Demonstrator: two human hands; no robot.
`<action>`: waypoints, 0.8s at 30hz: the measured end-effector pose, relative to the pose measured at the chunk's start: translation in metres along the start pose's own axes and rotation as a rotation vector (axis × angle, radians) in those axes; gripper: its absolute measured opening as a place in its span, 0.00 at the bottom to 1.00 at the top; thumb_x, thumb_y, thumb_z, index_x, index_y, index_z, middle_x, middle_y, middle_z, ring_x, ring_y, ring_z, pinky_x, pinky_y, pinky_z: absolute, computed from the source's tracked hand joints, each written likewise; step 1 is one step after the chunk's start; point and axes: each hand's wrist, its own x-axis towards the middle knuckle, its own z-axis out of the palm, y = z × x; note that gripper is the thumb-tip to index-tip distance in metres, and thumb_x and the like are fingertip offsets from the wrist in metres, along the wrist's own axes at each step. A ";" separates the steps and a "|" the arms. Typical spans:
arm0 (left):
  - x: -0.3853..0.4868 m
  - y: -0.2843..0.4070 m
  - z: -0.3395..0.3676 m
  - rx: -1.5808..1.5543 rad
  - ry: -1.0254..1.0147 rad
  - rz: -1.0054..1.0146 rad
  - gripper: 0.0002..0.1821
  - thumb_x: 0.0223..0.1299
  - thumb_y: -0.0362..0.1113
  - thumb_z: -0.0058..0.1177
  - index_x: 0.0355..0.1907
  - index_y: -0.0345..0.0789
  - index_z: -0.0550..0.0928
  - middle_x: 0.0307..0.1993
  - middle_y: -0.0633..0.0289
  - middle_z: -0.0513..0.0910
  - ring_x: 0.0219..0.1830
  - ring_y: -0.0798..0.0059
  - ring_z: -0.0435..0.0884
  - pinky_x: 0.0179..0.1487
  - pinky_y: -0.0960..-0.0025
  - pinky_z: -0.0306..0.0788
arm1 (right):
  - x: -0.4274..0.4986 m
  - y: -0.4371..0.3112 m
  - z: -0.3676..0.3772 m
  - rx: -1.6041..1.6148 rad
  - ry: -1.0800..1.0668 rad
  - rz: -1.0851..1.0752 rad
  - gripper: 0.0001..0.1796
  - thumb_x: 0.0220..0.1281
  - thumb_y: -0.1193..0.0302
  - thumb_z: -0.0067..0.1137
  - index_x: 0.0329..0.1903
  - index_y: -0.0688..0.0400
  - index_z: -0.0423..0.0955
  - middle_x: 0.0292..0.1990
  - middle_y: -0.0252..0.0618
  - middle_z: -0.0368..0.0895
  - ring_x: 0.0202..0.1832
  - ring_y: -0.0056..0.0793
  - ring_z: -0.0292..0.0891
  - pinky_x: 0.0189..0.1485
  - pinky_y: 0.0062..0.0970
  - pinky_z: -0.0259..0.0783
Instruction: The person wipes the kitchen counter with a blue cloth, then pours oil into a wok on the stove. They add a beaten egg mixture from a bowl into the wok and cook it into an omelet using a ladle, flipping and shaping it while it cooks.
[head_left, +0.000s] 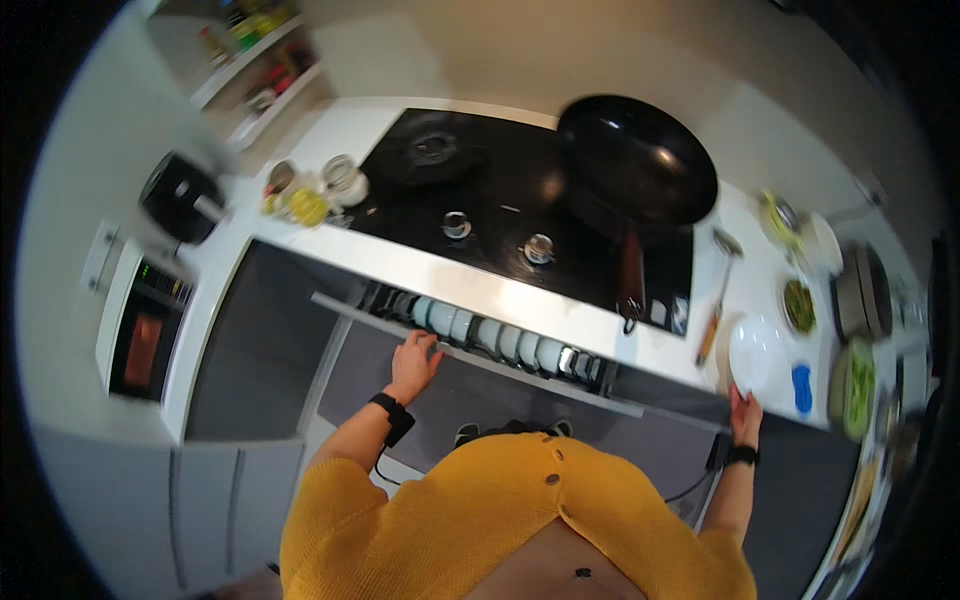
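My left hand (415, 367) has its fingertips at the top edge of a pulled-out drawer front (517, 379), with the thumb on the near side. Inside that drawer, several white bowls (487, 334) stand on edge in a dark rack. On the counter at the right, my right hand (745, 416) grips the near rim of a white plate (752, 352). The plate looks bare and lies at the counter's front edge. A blue object (802, 388), too blurred to name, lies just right of it.
A black wok (637, 161) sits on the black glass cooktop (502, 180), its handle pointing toward me. A wooden-handled ladle (718, 307), a dish of green food (799, 306) and a green container (853, 390) are at the right. Glass jars (343, 180) stand at the left.
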 end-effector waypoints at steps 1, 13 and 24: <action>0.007 0.002 -0.009 -0.043 0.048 -0.047 0.16 0.50 0.37 0.58 0.43 0.36 0.79 0.45 0.54 0.74 0.42 0.54 0.75 0.45 0.58 0.68 | 0.015 -0.004 0.000 0.040 0.069 0.041 0.20 0.66 0.75 0.35 0.58 0.70 0.55 0.56 0.58 0.63 0.57 0.50 0.64 0.59 0.40 0.66; 0.102 -0.123 -0.151 -0.883 0.634 -0.631 0.23 0.55 0.47 0.56 0.50 0.35 0.74 0.36 0.68 0.76 0.31 0.82 0.71 0.32 0.77 0.67 | 0.069 0.020 0.037 -0.136 -0.006 0.131 0.28 0.68 0.53 0.32 0.50 0.66 0.67 0.41 0.46 0.77 0.42 0.34 0.76 0.39 0.27 0.75; 0.222 -0.254 -0.208 -0.838 0.853 -0.649 0.41 0.53 0.62 0.50 0.57 0.27 0.68 0.54 0.51 0.70 0.55 0.64 0.68 0.55 0.63 0.63 | -0.005 0.060 0.086 -0.221 0.140 -0.024 0.15 0.66 0.59 0.40 0.37 0.60 0.62 0.33 0.47 0.76 0.29 0.37 0.74 0.28 0.32 0.72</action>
